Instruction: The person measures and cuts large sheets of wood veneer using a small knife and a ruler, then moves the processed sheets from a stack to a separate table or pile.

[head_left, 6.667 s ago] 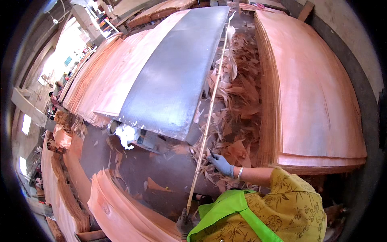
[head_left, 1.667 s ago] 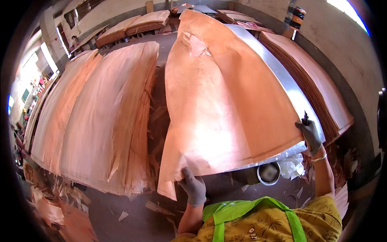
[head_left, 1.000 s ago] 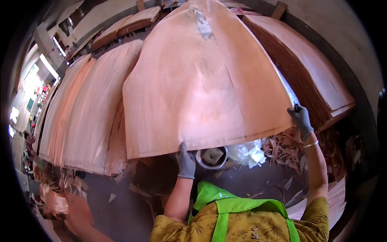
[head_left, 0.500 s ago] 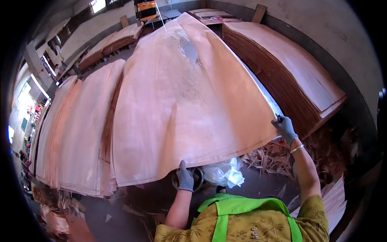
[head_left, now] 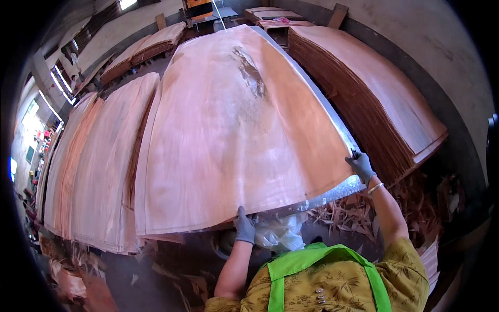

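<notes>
A large, thin wood veneer sheet [head_left: 208, 140] spreads over a metal-topped table [head_left: 340, 188], whose grey surface shows along the right and near edges. Toward its far end the sheet has a long ragged hole [head_left: 251, 75] with rough, discoloured wood around it. My left hand [head_left: 244, 227], in a grey glove, grips the near edge, thumb on top and fingers hidden beneath. At the near right corner my gloved right hand [head_left: 362, 167] is closed on the sheet's edge. A small dark object [head_left: 355, 154] shows at its fingers; its kind is unclear.
Stacked veneer [head_left: 358, 83] rises to the right of the table; more veneer sheets [head_left: 106, 166] hang in layers at the left. Wood scraps [head_left: 348, 213] litter the floor by a clear plastic bag [head_left: 281, 232]. An orange and black machine [head_left: 199, 9] stands beyond the far end.
The veneer sheet has come down flatter and shifted left, its folds smoothing out. More of the metal tabletop shows at the right and near edges. Both hands still grip the sheet.
</notes>
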`<state>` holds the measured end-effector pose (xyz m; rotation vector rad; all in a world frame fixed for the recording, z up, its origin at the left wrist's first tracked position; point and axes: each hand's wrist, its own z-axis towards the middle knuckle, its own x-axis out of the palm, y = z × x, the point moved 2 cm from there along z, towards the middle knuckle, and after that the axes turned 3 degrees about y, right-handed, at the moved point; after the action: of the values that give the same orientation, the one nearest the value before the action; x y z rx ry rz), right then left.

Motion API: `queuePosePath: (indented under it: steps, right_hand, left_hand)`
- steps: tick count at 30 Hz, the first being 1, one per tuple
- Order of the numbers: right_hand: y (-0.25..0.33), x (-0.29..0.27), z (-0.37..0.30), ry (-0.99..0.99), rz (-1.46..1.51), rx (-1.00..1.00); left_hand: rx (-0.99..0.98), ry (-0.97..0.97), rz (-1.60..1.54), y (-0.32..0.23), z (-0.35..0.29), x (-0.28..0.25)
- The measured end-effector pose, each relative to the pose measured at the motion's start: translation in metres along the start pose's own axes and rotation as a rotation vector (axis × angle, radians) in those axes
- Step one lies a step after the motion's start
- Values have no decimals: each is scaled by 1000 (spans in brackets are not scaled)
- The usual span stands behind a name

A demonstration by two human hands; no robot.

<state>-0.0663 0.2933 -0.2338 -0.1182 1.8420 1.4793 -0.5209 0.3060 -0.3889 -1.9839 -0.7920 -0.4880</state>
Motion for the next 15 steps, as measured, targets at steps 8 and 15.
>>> queuePosePath:
  steps: [8,15]
  right_hand:
    - [-51,-26,80,25,100,-33]
    - [-97,-65,131,199,392,152]
  left_hand:
    - [-16,-36,-6,39,26,62]
    - [43,-119,-21,85,47,97]
